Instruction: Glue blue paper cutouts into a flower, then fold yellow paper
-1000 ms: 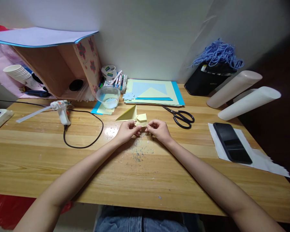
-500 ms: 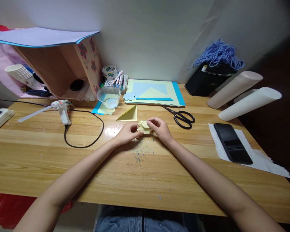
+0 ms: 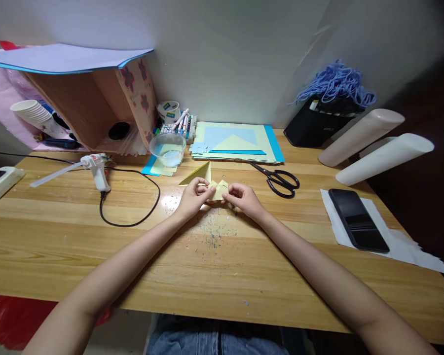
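A small folded piece of pale yellow paper (image 3: 219, 191) is between my hands above the wooden table, with two pointed peaks along its upper edge. My left hand (image 3: 194, 197) pinches its left side between thumb and fingers. On the right side, my right hand (image 3: 243, 199) grips it in the same way. Just behind my left hand stands a folded yellow paper triangle (image 3: 201, 175). Small dark scraps (image 3: 213, 231) are scattered on the table below the hands.
Black-handled scissors (image 3: 281, 182) lie right of my hands, a phone (image 3: 357, 219) farther right. A glue gun (image 3: 98, 172) with its looping cord is at left. Behind are a clear bowl (image 3: 167, 150), markers (image 3: 183, 123) and stacked paper sheets (image 3: 274, 143).
The folded paper has been turned, so its two peaks now point up. My left hand has risen slightly, and my right hand has slid down to the paper's lower right side.
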Motion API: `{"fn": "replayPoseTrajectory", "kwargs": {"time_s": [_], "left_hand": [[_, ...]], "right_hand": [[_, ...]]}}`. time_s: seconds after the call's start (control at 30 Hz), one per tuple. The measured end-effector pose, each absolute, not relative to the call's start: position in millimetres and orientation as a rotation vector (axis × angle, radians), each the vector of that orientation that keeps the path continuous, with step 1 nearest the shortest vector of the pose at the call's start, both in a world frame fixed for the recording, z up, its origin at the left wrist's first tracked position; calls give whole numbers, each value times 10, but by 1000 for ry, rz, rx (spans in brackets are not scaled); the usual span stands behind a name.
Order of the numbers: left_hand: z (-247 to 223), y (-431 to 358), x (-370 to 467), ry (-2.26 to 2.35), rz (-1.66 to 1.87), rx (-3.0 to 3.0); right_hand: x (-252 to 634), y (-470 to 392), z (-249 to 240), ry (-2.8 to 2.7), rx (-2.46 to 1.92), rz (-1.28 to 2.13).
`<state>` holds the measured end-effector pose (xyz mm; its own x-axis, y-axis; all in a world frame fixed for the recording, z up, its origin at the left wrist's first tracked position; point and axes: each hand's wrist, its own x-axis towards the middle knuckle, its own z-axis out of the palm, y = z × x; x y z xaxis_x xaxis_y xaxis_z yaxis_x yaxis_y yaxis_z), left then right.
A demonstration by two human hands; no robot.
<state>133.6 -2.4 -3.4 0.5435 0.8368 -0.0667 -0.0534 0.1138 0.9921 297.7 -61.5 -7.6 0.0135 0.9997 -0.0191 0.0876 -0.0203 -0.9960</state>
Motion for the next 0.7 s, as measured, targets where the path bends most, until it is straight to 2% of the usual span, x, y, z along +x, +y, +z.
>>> {"fn": "replayPoseTrajectory", "kwargs": {"time_s": [0.43, 0.7], "left_hand": [[-40, -36, 1320, 792, 789, 1358], [-36, -36, 1325, 803, 790, 1391]], "right_hand": [[2958, -609, -98, -1328, -1351, 1042], [2964, -607, -112, -1267, -1366, 1082]]}}
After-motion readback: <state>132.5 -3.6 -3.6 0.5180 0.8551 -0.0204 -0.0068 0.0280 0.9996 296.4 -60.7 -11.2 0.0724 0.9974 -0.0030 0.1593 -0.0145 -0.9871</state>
